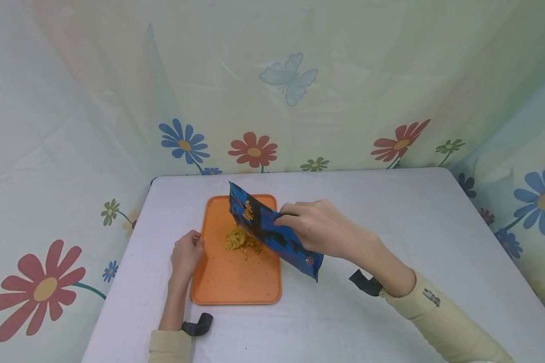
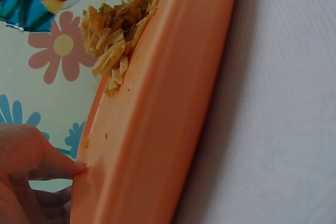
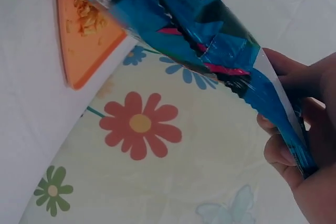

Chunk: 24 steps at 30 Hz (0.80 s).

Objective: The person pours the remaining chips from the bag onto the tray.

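A blue chip bag (image 1: 272,232) is held slanted above the right part of the orange tray (image 1: 236,282). My right hand (image 1: 320,229) grips it by one edge, thumb on one side and fingers on the other, as the right wrist view of the bag (image 3: 194,30) shows. Broken yellow chips (image 1: 238,238) lie heaped on the tray beneath the bag, with small crumbs around them. At the tray's left rim, my left hand (image 1: 187,254) pinches the edge. Its thumb (image 2: 71,167) presses the rim in the left wrist view, and the other fingers are partly hidden behind it.
The tray rests on a table with a white cloth (image 1: 368,201), toward its left side. A flower-printed curtain (image 1: 345,101) stands behind the table's back edge and along both sides. Black straps with mounts (image 1: 199,325) sit at both wrists.
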Each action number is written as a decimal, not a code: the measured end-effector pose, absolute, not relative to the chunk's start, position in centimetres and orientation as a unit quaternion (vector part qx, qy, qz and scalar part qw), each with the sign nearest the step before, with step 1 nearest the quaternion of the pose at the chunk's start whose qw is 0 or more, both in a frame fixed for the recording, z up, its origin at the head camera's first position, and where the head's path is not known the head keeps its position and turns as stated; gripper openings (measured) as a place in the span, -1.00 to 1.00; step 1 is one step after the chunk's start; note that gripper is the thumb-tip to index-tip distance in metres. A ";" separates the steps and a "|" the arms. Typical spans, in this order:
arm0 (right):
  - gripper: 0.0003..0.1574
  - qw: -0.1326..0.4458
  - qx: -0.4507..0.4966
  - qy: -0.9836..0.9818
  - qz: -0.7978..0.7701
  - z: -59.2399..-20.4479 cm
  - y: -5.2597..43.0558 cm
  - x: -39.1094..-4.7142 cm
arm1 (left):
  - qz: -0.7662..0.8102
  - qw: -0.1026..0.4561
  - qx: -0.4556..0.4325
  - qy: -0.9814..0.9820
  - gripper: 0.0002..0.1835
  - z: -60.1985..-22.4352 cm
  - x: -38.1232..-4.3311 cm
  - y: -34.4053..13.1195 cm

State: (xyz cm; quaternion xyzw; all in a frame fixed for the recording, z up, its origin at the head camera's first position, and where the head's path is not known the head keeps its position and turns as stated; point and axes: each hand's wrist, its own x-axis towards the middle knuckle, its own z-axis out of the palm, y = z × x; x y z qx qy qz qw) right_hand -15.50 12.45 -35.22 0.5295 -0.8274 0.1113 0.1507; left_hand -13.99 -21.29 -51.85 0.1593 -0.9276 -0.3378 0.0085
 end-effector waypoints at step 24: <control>-0.75 0.140 0.521 -0.835 0.112 -35.2 12.7 -15.7 | -0.335 0.013 0.163 -0.928 -0.74 -51.8 -14.0 -21.3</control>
